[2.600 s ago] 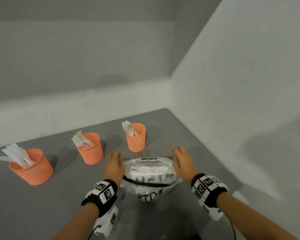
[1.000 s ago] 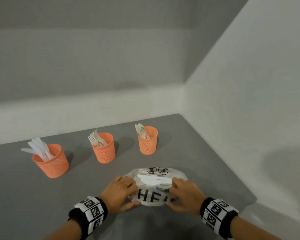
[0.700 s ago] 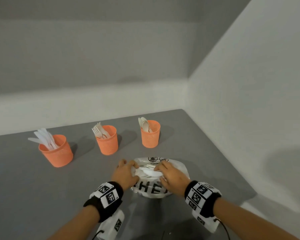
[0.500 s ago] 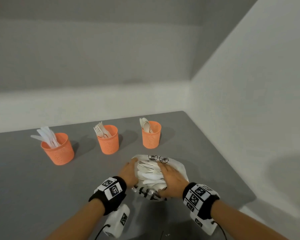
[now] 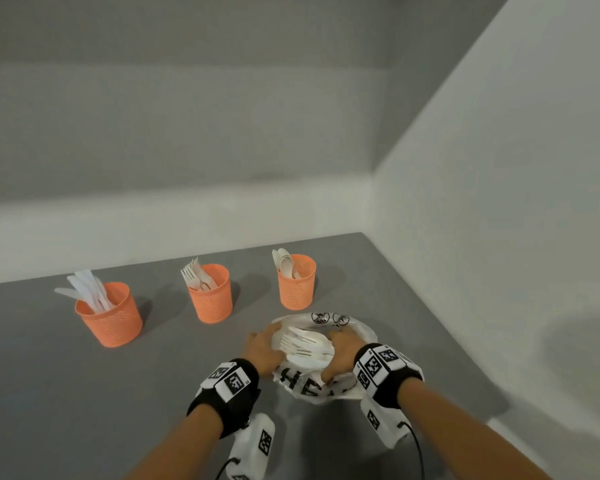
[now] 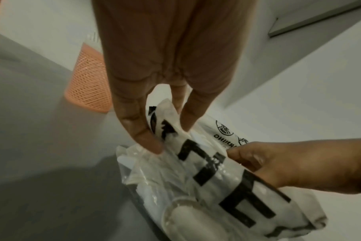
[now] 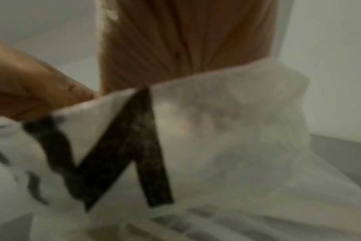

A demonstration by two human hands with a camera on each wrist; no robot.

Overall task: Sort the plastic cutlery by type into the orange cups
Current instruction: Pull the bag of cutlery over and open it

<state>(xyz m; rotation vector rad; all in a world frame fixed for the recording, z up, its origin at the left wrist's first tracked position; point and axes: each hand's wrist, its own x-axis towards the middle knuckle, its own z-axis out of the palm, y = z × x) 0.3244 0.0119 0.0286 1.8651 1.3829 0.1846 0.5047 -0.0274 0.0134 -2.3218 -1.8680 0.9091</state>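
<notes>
Bare forearms, no sleeves. Both wrists are wearing black bands (image 5: pixel 224 400) with white blocks showing black square markers (image 5: pixel 378 363). White camera pods (image 5: pixel 253 445) are hanging underneath, each trailing a thin black cable (image 5: pixel 417 448).

Three cups stand in a row on the table (image 5: pixel 66 393), well apart. The left cup (image 5: pixel 111 315) holds knives (image 5: pixel 85 293), the middle cup (image 5: pixel 211 294) holds forks (image 5: pixel 195 278), and the right cup (image 5: pixel 297 282) holds spoons (image 5: pixel 284 263). Before the right cup, nearer the person, lies a plastic bag (image 5: pixel 312 382) with loose cutlery (image 5: pixel 303 344) in its open mouth. The left hand (image 5: pixel 262 351) is at the bag's left edge, the right hand (image 5: pixel 340 355) at its right, probably each pinching the film.
</notes>
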